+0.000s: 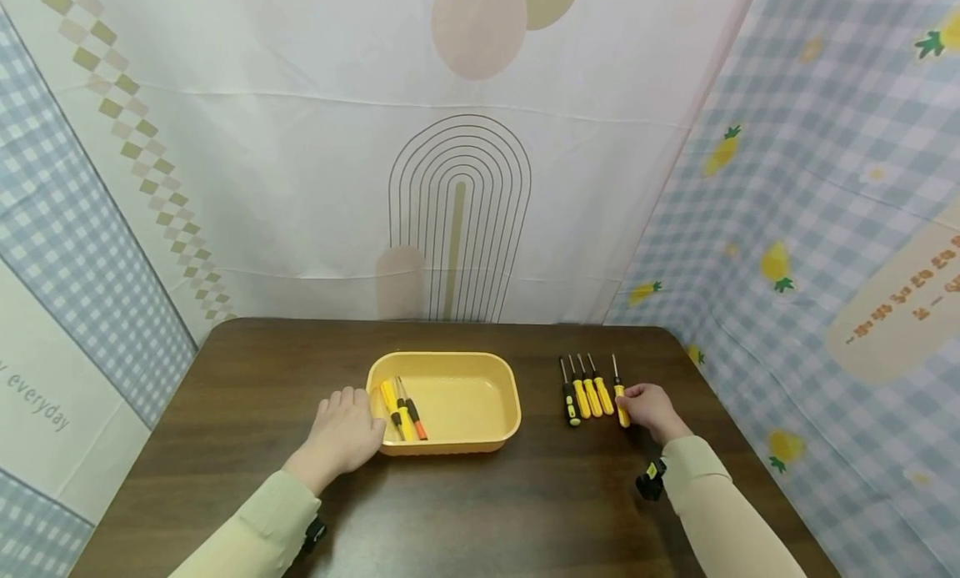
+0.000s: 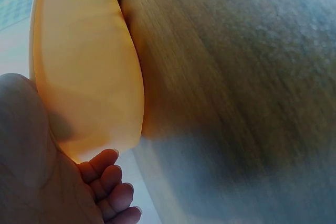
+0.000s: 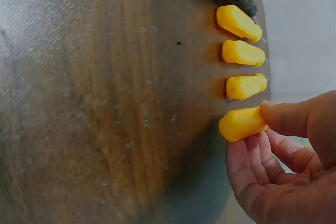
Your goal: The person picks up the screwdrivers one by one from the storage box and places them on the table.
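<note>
On the table stands a yellow plastic basket with several screwdrivers lying in its left part. My left hand holds the basket's left end, the thumb over the rim and the fingers along the outer wall, as the left wrist view also shows. At the right, my right hand pinches a yellow-handled screwdriver between thumb and fingers, its shaft pointing to the back. Left of it, several yellow-handled screwdrivers lie in a row, with a black-and-green-handled screwdriver at the row's left end.
The dark wooden table has rounded back corners. Behind it hangs a white patterned cloth, with blue checked cloth along the right side.
</note>
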Motion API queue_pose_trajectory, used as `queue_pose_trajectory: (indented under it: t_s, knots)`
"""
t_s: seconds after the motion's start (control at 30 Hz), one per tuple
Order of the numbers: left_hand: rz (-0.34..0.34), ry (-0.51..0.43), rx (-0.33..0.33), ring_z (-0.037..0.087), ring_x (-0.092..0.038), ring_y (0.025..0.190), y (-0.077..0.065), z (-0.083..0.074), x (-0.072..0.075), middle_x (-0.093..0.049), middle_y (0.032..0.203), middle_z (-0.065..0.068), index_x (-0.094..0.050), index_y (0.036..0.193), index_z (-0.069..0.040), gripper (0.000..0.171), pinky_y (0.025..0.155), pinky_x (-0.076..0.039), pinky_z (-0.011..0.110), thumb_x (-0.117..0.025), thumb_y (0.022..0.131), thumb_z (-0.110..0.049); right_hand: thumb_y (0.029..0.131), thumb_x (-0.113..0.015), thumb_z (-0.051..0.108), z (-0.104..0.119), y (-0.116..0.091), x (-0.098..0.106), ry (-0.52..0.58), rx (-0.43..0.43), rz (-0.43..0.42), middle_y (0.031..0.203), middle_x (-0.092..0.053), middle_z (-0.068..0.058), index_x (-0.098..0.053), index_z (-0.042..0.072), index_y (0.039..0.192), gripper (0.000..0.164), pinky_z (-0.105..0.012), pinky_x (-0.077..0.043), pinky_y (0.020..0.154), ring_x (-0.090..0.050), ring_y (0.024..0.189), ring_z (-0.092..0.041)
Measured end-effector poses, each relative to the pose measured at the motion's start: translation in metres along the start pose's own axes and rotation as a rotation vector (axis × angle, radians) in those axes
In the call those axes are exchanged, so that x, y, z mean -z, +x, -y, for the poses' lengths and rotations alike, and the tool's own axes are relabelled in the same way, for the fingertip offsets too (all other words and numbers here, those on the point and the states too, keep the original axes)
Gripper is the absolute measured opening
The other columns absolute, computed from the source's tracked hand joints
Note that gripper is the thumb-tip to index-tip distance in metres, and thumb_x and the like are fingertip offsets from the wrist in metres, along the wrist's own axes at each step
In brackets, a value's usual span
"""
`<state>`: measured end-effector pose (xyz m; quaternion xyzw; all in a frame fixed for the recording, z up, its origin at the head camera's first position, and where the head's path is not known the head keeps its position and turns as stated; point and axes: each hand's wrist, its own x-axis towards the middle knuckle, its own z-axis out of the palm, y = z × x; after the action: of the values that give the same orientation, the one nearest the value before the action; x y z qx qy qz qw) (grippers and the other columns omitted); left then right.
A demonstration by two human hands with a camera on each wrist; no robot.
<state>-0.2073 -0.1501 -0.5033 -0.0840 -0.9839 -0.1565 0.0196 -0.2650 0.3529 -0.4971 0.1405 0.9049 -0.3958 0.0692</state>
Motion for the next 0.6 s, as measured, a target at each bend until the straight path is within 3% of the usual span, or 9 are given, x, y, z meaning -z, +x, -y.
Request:
queue_pose_trajectory:
  t_s: [0.4, 0.6]
  knots:
    - [0.005, -0.003, 0.011, 0.031, -0.042, 0.084, -0.0003, 0.0005, 0.0003, -0.046, 0.090, 0.014, -0.051, 0.102, 0.006, 0.038, 0.077, -0.034, 0.047, -0.049, 0.090, -0.030, 0.094, -0.057, 0.012, -0.0045, 0.0023, -0.0015, -0.054, -0.069, 0.011, 0.101, -0.059, -0.021, -0.061, -0.010, 0.106, 0.025, -0.034, -0.049, 0.064, -0.058, 0.081, -0.026]
    - [0.005, -0.004, 0.011, 0.031, -0.042, 0.084, -0.0010, 0.0002, 0.0014, -0.045, 0.090, 0.014, -0.050, 0.103, 0.006, 0.038, 0.077, -0.035, 0.048, -0.050, 0.089, -0.030, 0.094, -0.058, 0.014, -0.0002, -0.0024, -0.0001, -0.054, -0.061, -0.005, 0.103, -0.059, -0.022, -0.061, -0.010, 0.105, 0.027, -0.036, -0.049, 0.067, -0.057, 0.085, -0.028]
